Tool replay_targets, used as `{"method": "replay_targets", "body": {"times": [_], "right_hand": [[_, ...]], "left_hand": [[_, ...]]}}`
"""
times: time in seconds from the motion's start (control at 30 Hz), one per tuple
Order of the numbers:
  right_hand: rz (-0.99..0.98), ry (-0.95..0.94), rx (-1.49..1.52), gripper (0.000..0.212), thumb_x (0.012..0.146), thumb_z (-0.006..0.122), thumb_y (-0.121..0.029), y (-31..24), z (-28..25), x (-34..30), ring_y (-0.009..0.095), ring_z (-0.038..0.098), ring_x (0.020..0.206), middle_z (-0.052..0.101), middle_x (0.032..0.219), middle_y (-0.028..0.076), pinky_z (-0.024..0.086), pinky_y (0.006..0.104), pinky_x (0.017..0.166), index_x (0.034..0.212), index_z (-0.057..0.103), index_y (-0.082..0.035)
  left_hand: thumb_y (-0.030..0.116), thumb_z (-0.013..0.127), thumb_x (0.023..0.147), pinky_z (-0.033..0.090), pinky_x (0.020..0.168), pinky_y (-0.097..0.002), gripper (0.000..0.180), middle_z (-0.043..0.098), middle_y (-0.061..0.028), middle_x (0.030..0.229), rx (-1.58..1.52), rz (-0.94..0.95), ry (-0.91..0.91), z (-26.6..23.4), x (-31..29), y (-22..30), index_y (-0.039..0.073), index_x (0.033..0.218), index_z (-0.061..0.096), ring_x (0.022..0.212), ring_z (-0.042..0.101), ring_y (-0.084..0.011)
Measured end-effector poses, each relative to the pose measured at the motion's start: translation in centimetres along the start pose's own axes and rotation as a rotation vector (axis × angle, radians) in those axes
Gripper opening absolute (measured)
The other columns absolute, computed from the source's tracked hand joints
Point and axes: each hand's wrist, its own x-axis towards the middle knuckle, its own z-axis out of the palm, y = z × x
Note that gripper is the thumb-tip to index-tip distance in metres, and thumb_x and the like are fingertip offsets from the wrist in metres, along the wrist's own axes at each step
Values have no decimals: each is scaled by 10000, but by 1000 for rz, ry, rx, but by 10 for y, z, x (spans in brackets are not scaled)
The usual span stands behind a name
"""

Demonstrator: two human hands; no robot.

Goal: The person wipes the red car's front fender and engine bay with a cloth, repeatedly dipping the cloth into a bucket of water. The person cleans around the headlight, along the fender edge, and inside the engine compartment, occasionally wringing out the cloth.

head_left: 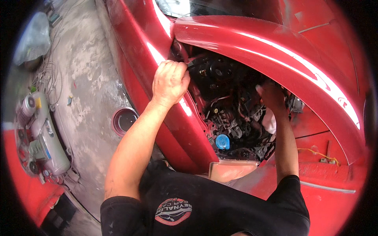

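Note:
My left hand (170,82) is closed at the edge of the red fender (173,129), beside the rear corner of the engine bay (236,122). Its fingers curl down, and whatever they hold is hidden. Deep in the bay on the right, my right hand (271,96) reaches in among dark parts. Shadow hides its fingers, so I cannot tell whether it grips anything. A pale, cloth-like thing (269,121) shows beside that wrist. Nearer me in the bay is a round blue cap (222,142). The glossy red hood (256,43) arches over the far side.
An orange-tinted headlight-like piece (232,171) sits at the bay's near edge. A dark-filled round tub (125,120) stands on the stained concrete floor (88,78). Farther left are an air compressor (49,135), coiled hoses (51,72) and a plastic-wrapped bundle (33,39).

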Motion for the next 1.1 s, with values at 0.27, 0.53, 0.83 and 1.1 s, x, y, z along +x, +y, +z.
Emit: {"method": "replay_targets", "body": {"times": [0.27, 0.53, 0.83, 1.1], "right_hand": [[-283, 213, 306, 411, 856, 549, -66, -150, 99, 1, 358, 535, 1220, 583, 1297, 163, 399, 464, 1091, 1262, 607, -70], [-123, 6, 319, 350, 856, 551, -29, -114, 94, 0, 341, 639, 1061, 680, 1204, 115, 522, 419, 932, 1172, 694, -72], [330, 110, 709, 230, 953, 540, -153, -76, 55, -2, 329, 678, 1027, 700, 1117, 181, 536, 414, 922, 1069, 697, -32], [330, 84, 474, 340, 839, 555, -54, -58, 110, -22, 353, 589, 1168, 619, 1237, 166, 499, 410, 982, 1163, 659, -47]], "left_hand": [[62, 683, 758, 491, 819, -453, 151, 628, -156, 840, 15, 41, -6, 0, 5, 2, 29, 892, 621, 849, 619, -362], [72, 678, 794, 487, 841, -459, 155, 652, -164, 894, -1, 16, -39, 0, 4, 2, 30, 938, 640, 889, 629, -374], [61, 684, 766, 492, 832, -450, 142, 636, -159, 842, 33, -5, -10, 4, 2, 2, 33, 891, 622, 849, 620, -360], [88, 659, 829, 485, 839, -461, 129, 660, -170, 910, 49, 21, -65, -2, 1, 5, 27, 940, 637, 893, 630, -379]]}}
